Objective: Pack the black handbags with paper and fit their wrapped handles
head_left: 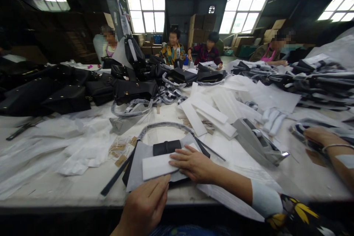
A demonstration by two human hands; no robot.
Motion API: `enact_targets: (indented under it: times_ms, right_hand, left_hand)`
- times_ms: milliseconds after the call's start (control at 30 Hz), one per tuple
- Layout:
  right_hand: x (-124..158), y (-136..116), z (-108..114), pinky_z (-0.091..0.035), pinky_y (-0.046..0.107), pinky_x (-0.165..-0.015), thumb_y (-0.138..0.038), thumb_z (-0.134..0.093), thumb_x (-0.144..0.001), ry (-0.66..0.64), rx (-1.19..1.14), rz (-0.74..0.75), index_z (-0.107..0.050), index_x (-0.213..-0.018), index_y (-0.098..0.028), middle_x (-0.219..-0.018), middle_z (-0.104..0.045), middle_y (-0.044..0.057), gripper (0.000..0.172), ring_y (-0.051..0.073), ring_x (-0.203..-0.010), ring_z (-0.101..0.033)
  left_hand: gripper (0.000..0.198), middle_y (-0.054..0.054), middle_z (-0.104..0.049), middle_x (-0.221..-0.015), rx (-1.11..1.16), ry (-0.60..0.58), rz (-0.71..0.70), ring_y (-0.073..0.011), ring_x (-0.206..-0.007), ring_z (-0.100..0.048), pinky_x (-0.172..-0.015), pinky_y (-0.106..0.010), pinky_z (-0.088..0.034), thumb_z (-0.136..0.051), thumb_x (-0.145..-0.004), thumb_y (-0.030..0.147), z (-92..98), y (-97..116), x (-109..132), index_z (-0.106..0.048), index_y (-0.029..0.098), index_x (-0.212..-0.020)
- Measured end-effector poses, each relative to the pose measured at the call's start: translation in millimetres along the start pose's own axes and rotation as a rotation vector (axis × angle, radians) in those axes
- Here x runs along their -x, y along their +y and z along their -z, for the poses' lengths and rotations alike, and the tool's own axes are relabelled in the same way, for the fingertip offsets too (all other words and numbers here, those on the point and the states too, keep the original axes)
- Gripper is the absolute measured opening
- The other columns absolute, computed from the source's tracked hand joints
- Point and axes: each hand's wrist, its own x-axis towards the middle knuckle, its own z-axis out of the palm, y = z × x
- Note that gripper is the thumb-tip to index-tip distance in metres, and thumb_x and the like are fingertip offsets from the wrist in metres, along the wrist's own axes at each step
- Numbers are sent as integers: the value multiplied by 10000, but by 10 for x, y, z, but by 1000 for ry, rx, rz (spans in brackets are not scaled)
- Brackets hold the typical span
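One hand, the left (149, 201), is nearest, its fingers curled narrow with thumb against forefinger at the near edge of a black leather-like handbag (204, 150); whether it pinches that edge I cannot tell. Just beyond, the right hand (195, 164) lies spread flat, palm down, on a white rectangular foam slab (156, 167), which rests on a thin grey sheet (136, 177) over the bag, close to the near edge of the pale table (83, 188).

The slab could slide askew if the right palm pressed unevenly or lifted, since it appears to lie loose; a tug by the left hand might crease the sheet. The slab's long axis runs left to right, its right end angled slightly away from the person. The bag is also longest crosswise, and its curved plastic-wrapped handle (166, 124) arches toward the far side.

To the right sits a grey tape dispenser (253, 138), with a co-worker's hand (318, 135) past it. Farther off, white foam strips (193, 118) overlap, then black handbags (135, 90) heap up, with co-workers (173, 51) behind and paned windows (146, 15) beyond.
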Motion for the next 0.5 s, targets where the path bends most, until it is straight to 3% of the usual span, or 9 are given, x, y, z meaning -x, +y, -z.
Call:
enact_targets:
  times_ms: [100,167,333,433,500]
  right_hand:
    - [11,-32,-1,-134,531,-1198,-322,-493,-978,42,-14,-9,-460,-1437,-321,-1509,-477,15,460,251,-1445,-327]
    - [19,-23,-20,-143,536,-1194,-329,-498,-981,63,-24,0,-478,-1421,-317,-1492,-498,21,441,249,-1438,-342]
    - [31,129,28,-249,464,-1179,-330,-551,-966,141,-68,105,-637,-1259,-232,-1394,-598,57,321,232,-1355,-469]
    - [110,271,225,-417,312,-1074,-305,-535,-975,256,-126,156,-717,-1100,-163,-1192,-718,90,263,176,-1175,-621]
    - [230,381,408,-486,253,-982,-296,-540,-972,365,-105,74,-733,-1066,-159,-1116,-744,87,254,157,-1068,-673]
  left_hand:
    - [457,-112,-604,-1377,-109,-70,-1,-237,-1232,-598,-995,-356,-528,-529,-961,273,-119,-29,-114,-491,176,-1407]
    - [576,-136,-538,-1444,-187,-103,-15,-278,-1296,-543,-1007,-407,-519,-525,-958,392,-309,-100,-99,-405,167,-1475]
    - [704,-159,-502,-1471,-327,-72,-103,-286,-1305,-533,-1026,-389,-487,-506,-948,470,-735,-302,146,-285,158,-1540]
    - [728,-168,-531,-1443,-385,-54,-158,-279,-1271,-564,-1001,-366,-492,-484,-956,454,-844,-443,237,-211,158,-1563]
    - [720,-170,-595,-1374,-417,-35,-224,-273,-1211,-611,-942,-355,-517,-455,-965,443,-911,-550,267,-178,168,-1571]
